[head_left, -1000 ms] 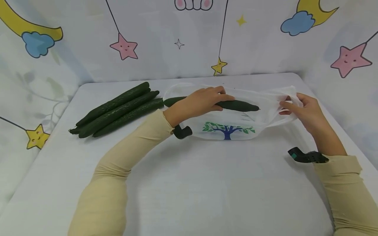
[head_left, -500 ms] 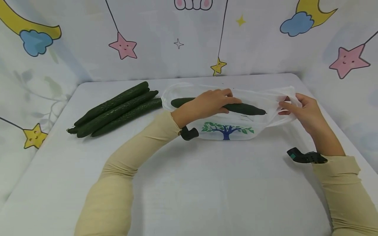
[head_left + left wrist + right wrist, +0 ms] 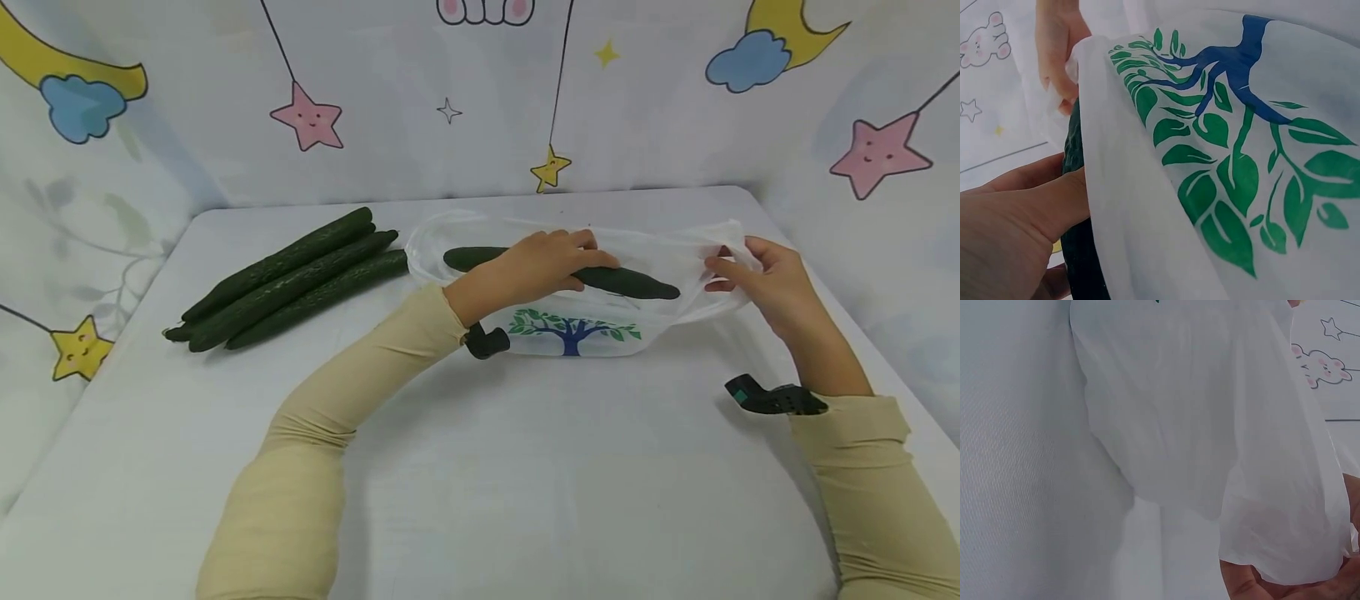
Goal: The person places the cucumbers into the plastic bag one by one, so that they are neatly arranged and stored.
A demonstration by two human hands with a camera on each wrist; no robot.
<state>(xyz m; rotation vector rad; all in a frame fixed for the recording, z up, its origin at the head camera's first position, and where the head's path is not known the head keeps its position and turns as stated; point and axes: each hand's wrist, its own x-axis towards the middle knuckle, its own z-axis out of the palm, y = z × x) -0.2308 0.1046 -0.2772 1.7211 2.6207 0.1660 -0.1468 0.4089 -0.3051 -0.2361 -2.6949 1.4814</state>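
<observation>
My left hand (image 3: 536, 262) grips a long dark green cucumber (image 3: 636, 284) around its middle. The cucumber lies nearly level over a white plastic bag (image 3: 686, 250) printed with a green and blue tree. In the left wrist view, thumb and fingers wrap the cucumber (image 3: 1077, 250) right behind the bag's printed side (image 3: 1125, 206). At the bag's right end my right hand (image 3: 776, 283) pinches the plastic and holds it up. The right wrist view shows the bag (image 3: 1279, 531) hanging over those fingers, partly hiding them. How far the cucumber is inside the bag, I cannot tell.
Several more cucumbers (image 3: 288, 287) lie side by side at the table's left, close to the bag's left edge. A white cloth covers the table (image 3: 562, 475). Behind it hangs a white curtain (image 3: 390, 100) with stars and moons. Both wrists wear small black cameras.
My left hand has carried the cucumber to the right and slightly toward me, over the bag. The right hand keeps its hold on the bag, and the other cucumbers stay put.
</observation>
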